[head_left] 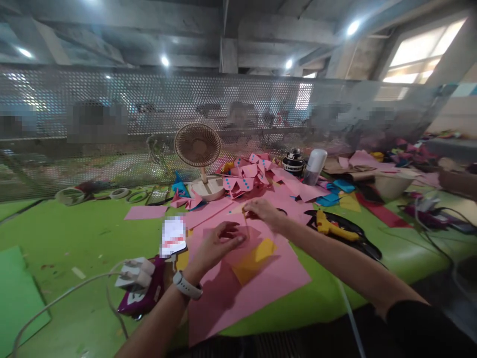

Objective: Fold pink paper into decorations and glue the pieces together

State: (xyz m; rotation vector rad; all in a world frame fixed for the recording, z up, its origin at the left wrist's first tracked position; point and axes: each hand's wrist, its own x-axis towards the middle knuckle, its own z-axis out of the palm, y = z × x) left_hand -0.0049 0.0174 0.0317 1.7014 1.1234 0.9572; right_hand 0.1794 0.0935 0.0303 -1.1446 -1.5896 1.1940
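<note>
My right hand (263, 213) is closed in a pinch on a thin yellowish strip (245, 213), whose lower end is hard to see. Just left of it my left hand (218, 246) hovers, fingers loosely bent and thumb apart, with nothing visible in it. A pale watch circles that wrist. Beneath both hands lies a large pink paper sheet (257, 303). A creased yellow piece of paper (255, 261) rests on the sheet. Folded pink paper shapes (244, 176) with blue dots are heaped beyond my hands.
A small fan (198, 146) stands behind. On the left are a phone (173, 236), a purple power strip (143, 293) with white plugs and cables, and green paper (18, 298). A yellow glue gun (335, 228) lies in a black tray on the right. Perforated mesh (141, 119) borders the table's back.
</note>
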